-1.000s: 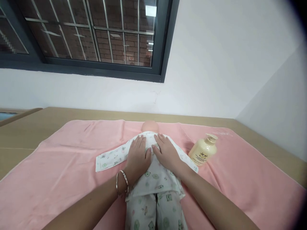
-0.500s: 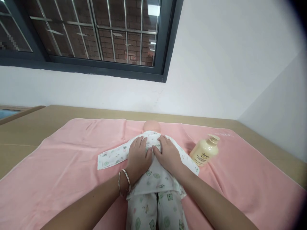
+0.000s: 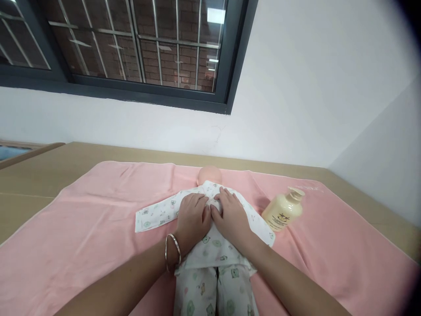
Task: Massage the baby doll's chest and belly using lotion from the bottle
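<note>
A baby doll lies stretched out in a white top [image 3: 220, 250] and trousers [image 3: 200, 289] printed with small green figures. Its rounded head [image 3: 209, 175] shows at the far end; the neck is covered by the collar. On the left of the chest rests my left hand [image 3: 193, 219], fingers bent over the cloth, thumb close beside them, with a bangle [image 3: 173, 252] round the wrist. Against the right of the chest lies my right hand [image 3: 232, 217], fingers extended and thumb apart. Both thumbs nearly meet over creased cloth at the middle of the chest.
Right of the doll, a pale yellow pump bottle [image 3: 283, 210] leans beside its sleeve. Everything lies on a pink blanket [image 3: 98, 250] over a tan surface [image 3: 33, 188]. Behind stand a white wall [image 3: 289, 87] and a dark-framed window [image 3: 148, 94] with bars.
My left hand has shifted slightly toward the middle of the chest, its fingers bending and its thumb drawing in. My right hand has barely moved. The whole view has shifted a little.
</note>
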`<state>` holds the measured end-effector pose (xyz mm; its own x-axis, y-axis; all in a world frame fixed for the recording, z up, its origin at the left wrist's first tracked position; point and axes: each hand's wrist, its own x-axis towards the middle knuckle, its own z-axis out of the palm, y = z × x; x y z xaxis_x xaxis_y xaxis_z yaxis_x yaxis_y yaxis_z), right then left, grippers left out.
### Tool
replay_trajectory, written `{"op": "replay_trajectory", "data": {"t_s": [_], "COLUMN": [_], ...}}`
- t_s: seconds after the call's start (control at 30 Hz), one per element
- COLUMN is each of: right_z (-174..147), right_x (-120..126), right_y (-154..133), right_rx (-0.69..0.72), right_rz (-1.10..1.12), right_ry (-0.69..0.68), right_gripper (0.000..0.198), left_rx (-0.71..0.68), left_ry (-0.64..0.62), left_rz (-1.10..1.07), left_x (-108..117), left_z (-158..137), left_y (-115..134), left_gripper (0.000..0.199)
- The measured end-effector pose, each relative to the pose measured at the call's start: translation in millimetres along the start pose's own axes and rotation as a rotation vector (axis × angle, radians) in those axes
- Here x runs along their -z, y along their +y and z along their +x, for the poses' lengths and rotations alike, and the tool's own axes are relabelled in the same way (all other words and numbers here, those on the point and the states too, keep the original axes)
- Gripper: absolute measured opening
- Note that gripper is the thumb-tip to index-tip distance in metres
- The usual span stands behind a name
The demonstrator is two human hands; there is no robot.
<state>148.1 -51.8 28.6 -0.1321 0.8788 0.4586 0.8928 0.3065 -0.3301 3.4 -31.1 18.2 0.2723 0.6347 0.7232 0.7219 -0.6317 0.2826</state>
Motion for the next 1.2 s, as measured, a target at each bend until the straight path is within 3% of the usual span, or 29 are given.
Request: {"op": "replay_trajectory", "data": {"t_s": [0.13, 0.27, 0.4, 0.7, 0.9, 1.0, 1.2], "right_z": [6, 12, 18, 6, -12, -11, 14], "right_x": [-1, -6, -9, -12, -3, 0, -8], "right_y": [7, 17, 27, 17, -8, -8, 22], "right_rx": [-0.062, -0.095, -0.123, 0.128, 0.204, 0.163, -0.022], "right_rz": [0.006, -0.028, -0.06, -0.132, -0.198, -0.166, -0.1], "right_ry": [-0.01, -0.05, -0.089, 0.06, 0.03, -0.002, -0.102], "right_gripper": [0.028, 0.05, 0.05, 0.043, 0.043, 0.043, 0.055], "left_rx": [0.096, 0.153, 0.168, 0.089, -0.041, 0.01, 0.112], "left_ry": [-0.044, -0.122, -0.144, -0.09, -0.057, -0.064, -0.082], "left_rz": [0.025, 0.014, -0.014, 0.037, 0.009, 0.009, 0.096], "left_x": [-7, -13, -16, -14, 3, 4, -11], "left_z": [-2, -3, -5, -4, 0, 0, -4], "left_y": [-4, -9, -11, -11, 1, 3, -7], "left_gripper": [0.034, 0.045, 0.045, 0.041, 0.021, 0.02, 0.043]}}
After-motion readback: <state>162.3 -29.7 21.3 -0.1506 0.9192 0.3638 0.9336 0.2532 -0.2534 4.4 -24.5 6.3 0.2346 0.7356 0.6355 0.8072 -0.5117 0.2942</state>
